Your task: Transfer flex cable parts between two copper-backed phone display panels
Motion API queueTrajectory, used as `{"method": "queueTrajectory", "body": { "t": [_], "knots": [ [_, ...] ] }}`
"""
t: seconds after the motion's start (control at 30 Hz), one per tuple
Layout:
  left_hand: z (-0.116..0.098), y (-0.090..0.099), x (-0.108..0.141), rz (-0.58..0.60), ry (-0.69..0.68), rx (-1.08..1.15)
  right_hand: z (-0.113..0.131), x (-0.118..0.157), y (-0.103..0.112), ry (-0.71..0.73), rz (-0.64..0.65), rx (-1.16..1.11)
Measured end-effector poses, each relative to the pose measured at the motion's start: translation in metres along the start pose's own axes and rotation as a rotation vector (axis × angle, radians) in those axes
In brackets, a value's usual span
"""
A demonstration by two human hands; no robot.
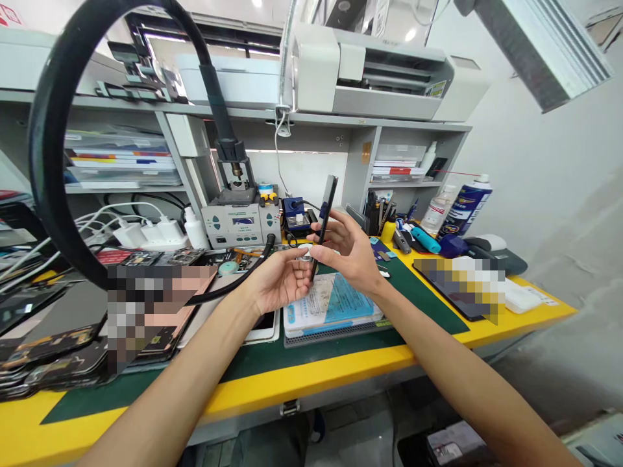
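A thin dark smartphone (pixel 329 194) stands nearly upright and edge-on above the middle of the bench. My right hand (pixel 351 256) grips it from the right, thumb on the near side and fingers behind. To the left of its lower end is my left hand (pixel 283 280), palm turned up, fingers loosely spread and slightly bent. Its fingertips come close to the phone; I cannot tell whether they touch. Below both hands lies a blue-and-white printed booklet or packet (pixel 335 305) on a dark tray-like pad, on the green mat (pixel 418 298).
Phone parts and screens (pixel 58 340) are piled on the left. A hot-air station (pixel 241 224) stands behind, its black hose (pixel 46 130) looping close on the left. A dark tablet-like device (pixel 450 288), a spray can (pixel 464 204) and small tools are on the right. A lamp (pixel 545 52) hangs above.
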State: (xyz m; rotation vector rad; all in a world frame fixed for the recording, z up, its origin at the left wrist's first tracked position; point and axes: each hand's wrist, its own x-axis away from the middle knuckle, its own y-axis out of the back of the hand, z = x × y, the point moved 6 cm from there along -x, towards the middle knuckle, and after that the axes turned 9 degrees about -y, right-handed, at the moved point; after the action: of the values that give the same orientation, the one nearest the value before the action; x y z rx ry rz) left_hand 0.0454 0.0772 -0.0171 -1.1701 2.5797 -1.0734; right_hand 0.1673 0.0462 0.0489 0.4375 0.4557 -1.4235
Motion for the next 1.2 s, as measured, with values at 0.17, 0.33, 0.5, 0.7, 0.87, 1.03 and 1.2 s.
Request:
{"method": "queueTrajectory", "body": {
  "t": [0.17, 0.33, 0.5, 0.7, 0.87, 1.03, 1.2],
  "knots": [
    [0.0017, -0.0047, 0.0003, 0.027, -0.021, 0.061, -0.0012, -0.0003, 0.0018, -0.003, -0.001, -0.03],
    [0.0032, -0.006, -0.0002, 0.039, -0.014, 0.091, -0.0015, -0.0001, 0.0019, -0.01, -0.003, -0.045],
    [0.0038, -0.0044, -0.0011, 0.032, -0.006, 0.088, -0.0006, 0.0001, 0.0014, -0.021, -0.009, -0.026],
    [0.0038, -0.0024, 0.0, 0.002, -0.003, 0.058, -0.0002, 0.0002, 0.0015, -0.017, -0.003, -0.023],
    [0.0038, -0.0029, 0.0015, -0.013, 0.003, 0.019, 0.0008, 0.0007, 0.001, -0.019, -0.004, -0.017],
    [0.0024, -0.0054, 0.0016, -0.027, -0.002, 0.002, 0.0011, 0.0007, 0.0007, -0.017, 0.002, -0.034],
    [0.0018, -0.0066, 0.003, -0.05, -0.004, -0.015, 0.0017, 0.0005, 0.0008, -0.024, -0.01, -0.031]
  ]
}}
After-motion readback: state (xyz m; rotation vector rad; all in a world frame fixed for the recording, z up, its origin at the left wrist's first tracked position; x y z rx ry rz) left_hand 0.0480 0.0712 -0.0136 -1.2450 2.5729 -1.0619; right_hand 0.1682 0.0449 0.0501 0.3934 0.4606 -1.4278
